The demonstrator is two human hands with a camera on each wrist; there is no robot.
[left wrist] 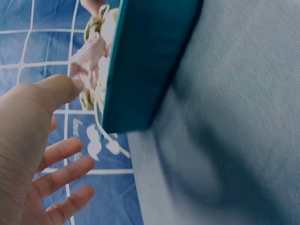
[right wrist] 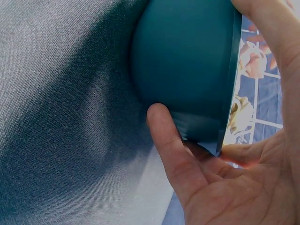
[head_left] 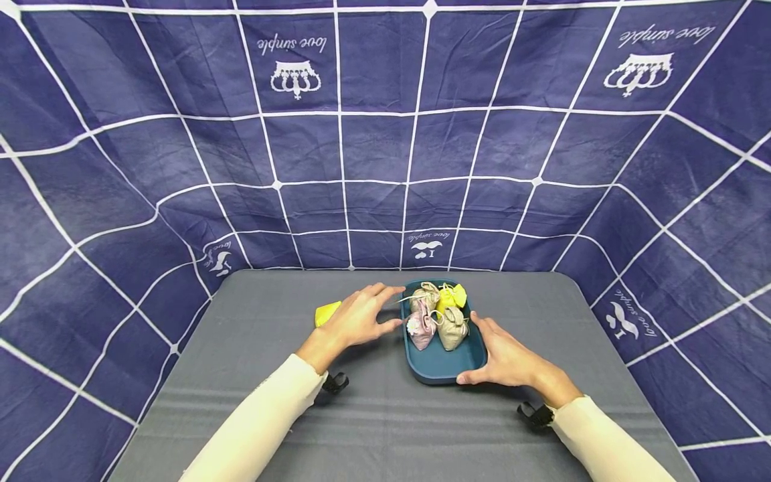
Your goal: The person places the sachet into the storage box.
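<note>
Grey table [head_left: 271, 402]: teal tray [head_left: 442, 368] between hands, right hand [head_left: 508, 361] gripping.

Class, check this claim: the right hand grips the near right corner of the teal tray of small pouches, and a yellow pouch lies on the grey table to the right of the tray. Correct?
Not quite. The yellow pouch on the grey table lies to the left of the teal tray, behind the left hand, as the head view shows. The right hand does grip the tray's near right corner.

Left hand [head_left: 355, 321] spread — right hand [head_left: 508, 358] gripping
</note>
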